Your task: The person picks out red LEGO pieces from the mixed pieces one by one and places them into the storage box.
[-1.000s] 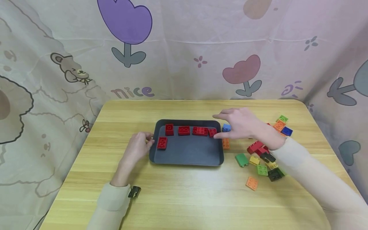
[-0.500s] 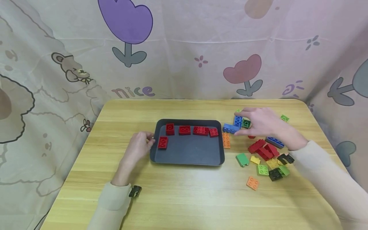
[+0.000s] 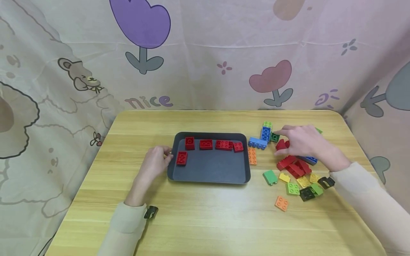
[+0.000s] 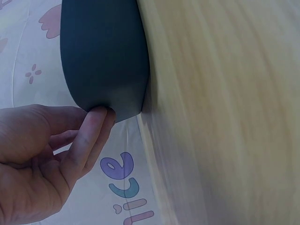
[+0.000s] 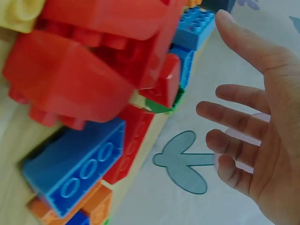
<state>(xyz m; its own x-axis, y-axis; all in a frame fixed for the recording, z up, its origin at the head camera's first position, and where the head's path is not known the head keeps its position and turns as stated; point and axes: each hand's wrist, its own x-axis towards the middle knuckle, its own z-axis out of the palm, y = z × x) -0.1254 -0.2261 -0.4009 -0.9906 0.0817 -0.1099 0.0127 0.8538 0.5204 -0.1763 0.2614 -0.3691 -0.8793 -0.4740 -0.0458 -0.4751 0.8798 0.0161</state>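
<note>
Tray, one: dark, shallow, flat on the worktop, near the middle. Contents: five red bricks – four in a row along the far wall, one nearer the front at the left end. Only red inside, so colour probably governs the placing; the bare floor in front may simply be spare room.

Left grip, one: a bare hand at the tray's left end, thumb and fingers pinching the wall near its corner. The hold is likely meant to steady the tray, since no lift shows.

Right grip, one: a bare hand above the loose bricks, thumb and fingers spread, nothing held. The parted thumb and forefinger frame a small red piece in the head view; that spread would suit its width. No contact can be made out.

Loose stock, right of the tray: orange brick just beside the tray wall; two blue bricks set at an angle; dark green brick; red heap, pieces overlapping – apparently tipped rather than arranged; green brick; black brick; orange square, lying apart at the front.
</note>
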